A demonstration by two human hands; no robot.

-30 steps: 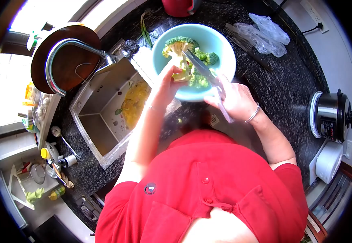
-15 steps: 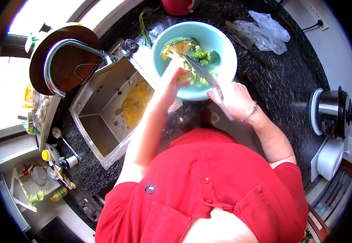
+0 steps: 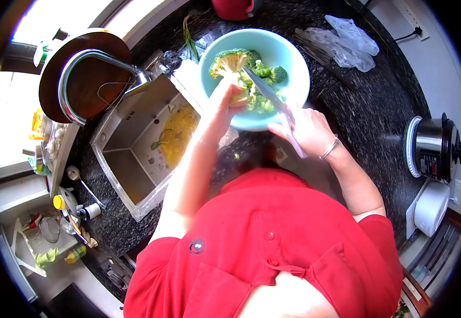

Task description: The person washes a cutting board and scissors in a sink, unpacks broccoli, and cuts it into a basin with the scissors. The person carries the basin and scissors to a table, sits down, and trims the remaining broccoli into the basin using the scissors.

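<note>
1. You stand at a dark speckled stone counter (image 3: 368,122) in a kitchen, seen from above your head, your red shirt filling the lower part of the view.
2. A pale blue bowl (image 3: 289,58) sits on the counter straight ahead of you; everything below is placed relative to it.
3. Your left hand (image 3: 221,106) reaches over the bowl's near-left rim, fingers closed around the pale stalk of a broccoli head (image 3: 230,59), which is held above the bowl's left side.
4. Your right hand (image 3: 306,130) is at the bowl's near-right rim, clenched around the light handle of a knife (image 3: 265,90). The blade slants up and left over the bowl, its tip against the broccoli stalk.
5. Loose green florets (image 3: 270,72) lie inside the bowl, just right of the blade.
6. A steel sink (image 3: 135,143) lies left of the bowl, with yellowish scraps in its basin.
7. A crumpled clear plastic bag (image 3: 347,42) lies right of the bowl, farther back on the counter.
8. A rice cooker (image 3: 434,151) stands well right of the bowl, nearer to you.
</note>
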